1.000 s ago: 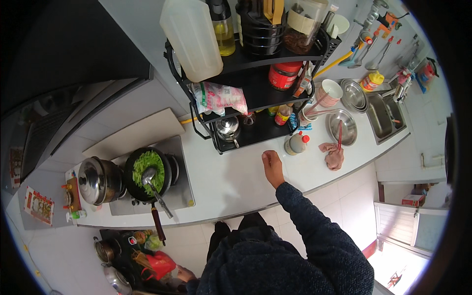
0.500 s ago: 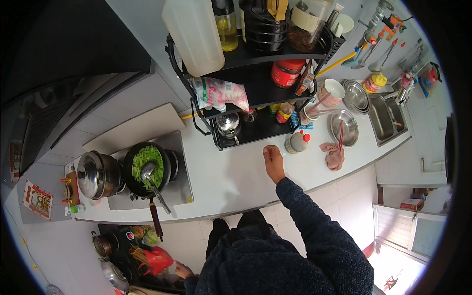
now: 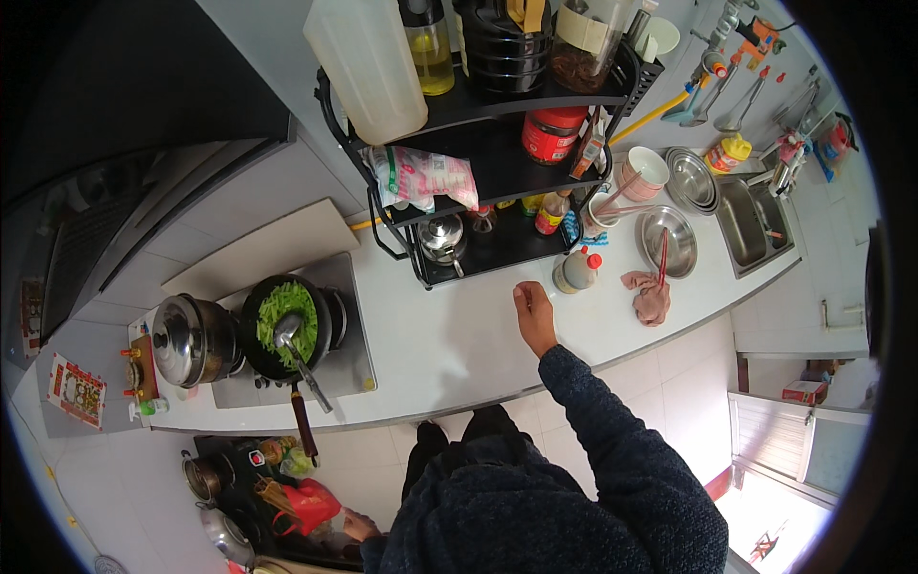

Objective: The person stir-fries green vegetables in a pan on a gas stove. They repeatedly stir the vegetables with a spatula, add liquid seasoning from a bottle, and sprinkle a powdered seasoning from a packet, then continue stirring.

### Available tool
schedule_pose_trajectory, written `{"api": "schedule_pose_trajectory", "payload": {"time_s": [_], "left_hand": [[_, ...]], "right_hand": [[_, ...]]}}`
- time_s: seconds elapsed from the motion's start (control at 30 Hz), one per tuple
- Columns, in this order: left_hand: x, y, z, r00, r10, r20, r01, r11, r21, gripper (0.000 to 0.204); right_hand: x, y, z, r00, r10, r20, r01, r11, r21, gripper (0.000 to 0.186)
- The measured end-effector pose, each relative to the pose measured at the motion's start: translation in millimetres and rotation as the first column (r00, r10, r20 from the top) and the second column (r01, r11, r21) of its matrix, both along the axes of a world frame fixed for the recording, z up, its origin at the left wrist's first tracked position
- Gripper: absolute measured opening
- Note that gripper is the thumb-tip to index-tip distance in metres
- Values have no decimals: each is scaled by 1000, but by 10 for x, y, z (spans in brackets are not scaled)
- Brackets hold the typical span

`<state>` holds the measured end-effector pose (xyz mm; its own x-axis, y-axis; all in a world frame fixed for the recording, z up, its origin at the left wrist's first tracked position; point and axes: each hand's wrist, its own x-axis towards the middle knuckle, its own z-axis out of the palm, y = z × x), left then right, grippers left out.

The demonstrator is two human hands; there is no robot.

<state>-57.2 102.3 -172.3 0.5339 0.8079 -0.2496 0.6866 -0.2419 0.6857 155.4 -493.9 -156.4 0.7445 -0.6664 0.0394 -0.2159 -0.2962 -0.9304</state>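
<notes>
My right hand (image 3: 535, 316) is over the white counter, left of a bottle with a red cap (image 3: 577, 272). Its fingers are loosely curled together, and nothing shows in them. My left hand (image 3: 360, 525) hangs low beside a red bag (image 3: 310, 505); whether its fingers grip anything is too unclear to see. On the stove at the left, a dark wok (image 3: 251, 342) holds chopped green vegetables (image 3: 283, 304). A metal ladle (image 3: 287, 331) lies across them, its handle over the rim. Next to the wok stands a lidded steel pot (image 3: 181, 342).
A black three-tier rack (image 3: 497, 264) carries jugs, jars and bottles behind the counter (image 3: 449, 335). To the right are a steel bowl (image 3: 685, 251) with red chopsticks (image 3: 664, 251), a pinkish cloth (image 3: 650, 301) and a sink (image 3: 744, 230). The wok's handle (image 3: 304, 426) sticks out past the counter edge.
The view has shifted slightly. Both hands keep nearly the same places, and the wok, ladle and bottle stay where they were.
</notes>
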Motion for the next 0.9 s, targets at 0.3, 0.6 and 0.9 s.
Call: {"api": "schedule_pose_trajectory", "payload": {"time_s": [0.3,0.6,0.9], "left_hand": [[-64,33,19,992,-124,28,118,982,147,69],[-240,99,34,995,-51,-87,64,985,158,67],[-390,97,-10,995,44,-88,-41,998,41,67]], "right_hand": [[531,-392,161,984,-113,140,119,992,-34,32],[1326,-1273,171,862,-481,157,498,863,-88,55],[1405,-1314,189,937,-342,67,348,918,-188,25]]}}
